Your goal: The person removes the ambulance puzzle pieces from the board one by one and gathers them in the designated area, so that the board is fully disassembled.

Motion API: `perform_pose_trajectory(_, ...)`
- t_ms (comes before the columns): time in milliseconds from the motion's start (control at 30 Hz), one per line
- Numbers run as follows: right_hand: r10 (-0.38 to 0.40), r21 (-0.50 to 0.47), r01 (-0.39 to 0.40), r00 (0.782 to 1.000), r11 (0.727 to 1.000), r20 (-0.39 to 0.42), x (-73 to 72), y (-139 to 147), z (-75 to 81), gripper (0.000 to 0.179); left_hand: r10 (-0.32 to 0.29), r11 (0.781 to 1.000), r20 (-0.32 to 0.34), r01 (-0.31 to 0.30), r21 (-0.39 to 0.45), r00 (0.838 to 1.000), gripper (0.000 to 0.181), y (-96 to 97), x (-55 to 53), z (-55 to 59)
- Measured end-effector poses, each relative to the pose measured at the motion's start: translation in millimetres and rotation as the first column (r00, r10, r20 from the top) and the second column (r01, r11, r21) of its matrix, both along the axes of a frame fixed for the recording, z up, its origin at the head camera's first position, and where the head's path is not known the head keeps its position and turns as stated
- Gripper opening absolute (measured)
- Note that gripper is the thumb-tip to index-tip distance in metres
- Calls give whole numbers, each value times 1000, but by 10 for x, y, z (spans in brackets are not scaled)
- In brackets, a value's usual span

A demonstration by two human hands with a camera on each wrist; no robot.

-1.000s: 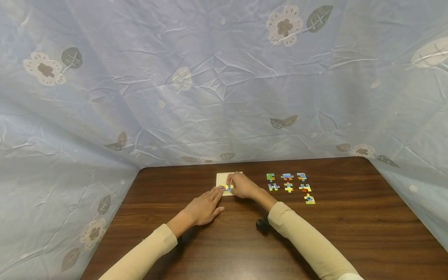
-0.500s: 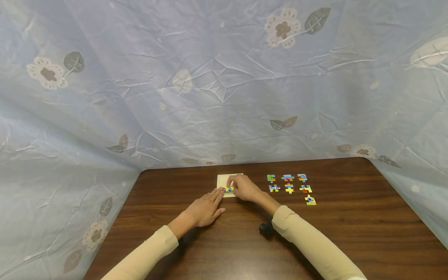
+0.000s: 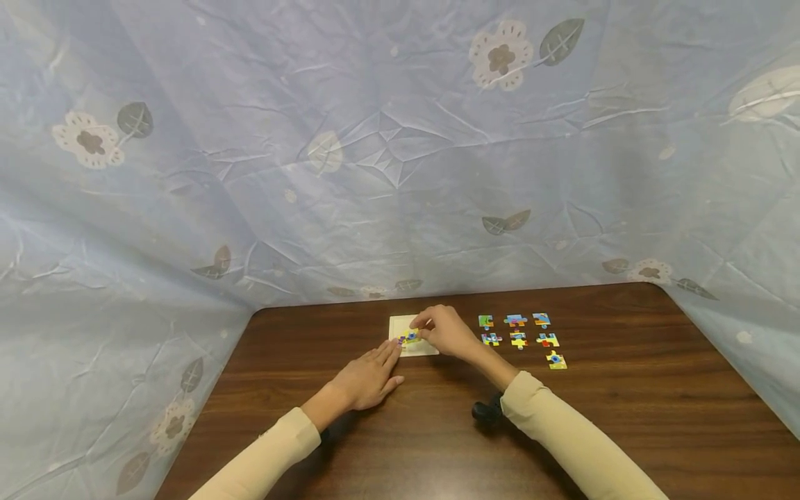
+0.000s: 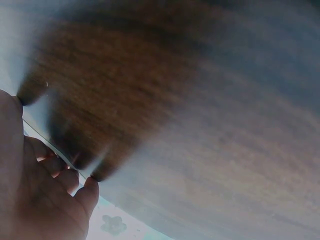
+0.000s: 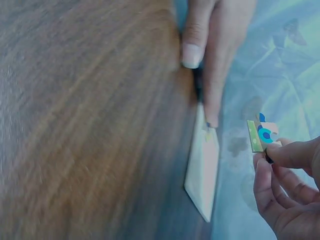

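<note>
My right hand (image 3: pixel 448 332) pinches a jigsaw puzzle piece (image 3: pixel 412 335) between thumb and fingers, above a square cream puzzle tray (image 3: pixel 403 323). In the right wrist view the held piece (image 5: pixel 261 136) has a blue round shape and a green edge, and is clear of the tray. My left hand (image 3: pixel 365 380) lies with extended fingers at the tray's near-left corner. Its fingertips touch a small purple and yellow piece (image 3: pixel 402 342) there, partly hidden. The left wrist view shows the left hand (image 4: pixel 55 195) mostly from beneath, with no piece visible.
On the brown table (image 3: pixel 631 389), several loose puzzle pieces (image 3: pixel 517 339) lie in rows right of the tray. One yellow piece (image 3: pixel 556 360) sits nearer than the rows. A patterned pale blue cloth (image 3: pixel 387 173) hangs behind and at both sides.
The right hand has drawn slightly to the right and lifted the piece from the tray. The left hand keeps its place at the tray's corner. The head view has shifted a little.
</note>
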State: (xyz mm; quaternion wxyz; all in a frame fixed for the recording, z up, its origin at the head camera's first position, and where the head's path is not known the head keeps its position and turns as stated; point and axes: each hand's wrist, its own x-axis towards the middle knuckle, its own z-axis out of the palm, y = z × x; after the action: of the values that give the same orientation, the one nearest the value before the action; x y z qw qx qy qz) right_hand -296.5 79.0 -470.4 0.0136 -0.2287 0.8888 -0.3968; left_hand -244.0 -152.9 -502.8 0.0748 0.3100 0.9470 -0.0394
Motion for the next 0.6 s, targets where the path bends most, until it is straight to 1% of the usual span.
perform_pose_trajectory(267,-15,-37,16,1000,999,24,34,244,129,16,-8,1000,5,8,6,1000,70,-13,5,-23)
perform_pose_trajectory(600,-34,-64,36,999,997,26,92,568,266,13,-15,1000,1,15,-7,1000,72,-21,-9,-26)
